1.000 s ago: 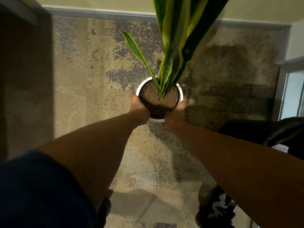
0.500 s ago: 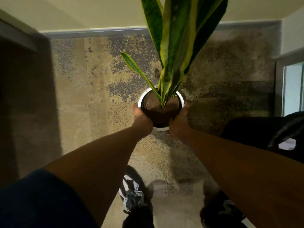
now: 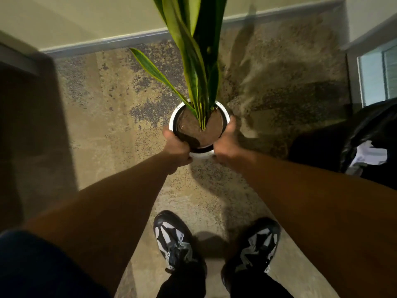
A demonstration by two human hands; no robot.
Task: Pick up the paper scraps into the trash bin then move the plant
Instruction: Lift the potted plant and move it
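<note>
Head view, plant (image 3: 193, 61) upright, hands (image 3: 177, 146) gripping pot (image 3: 175, 117)

Smooth white pot (image 3: 174, 117), perhaps plastic, mottled carpet (image 3: 107, 125), glossy black bag (image 3: 365, 130)

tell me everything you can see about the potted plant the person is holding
The tall snake plant in a round white pot has long, stiff, dark green leaves with yellow edges that rise past the top of the picture; one shorter leaf leans out to the left. Brown soil fills the dark inner pot up to near the rim. The pot looks like smooth plastic or ceramic. It stands upright above the speckled beige carpet, gripped at its sides by the left hand and the right hand.
</note>
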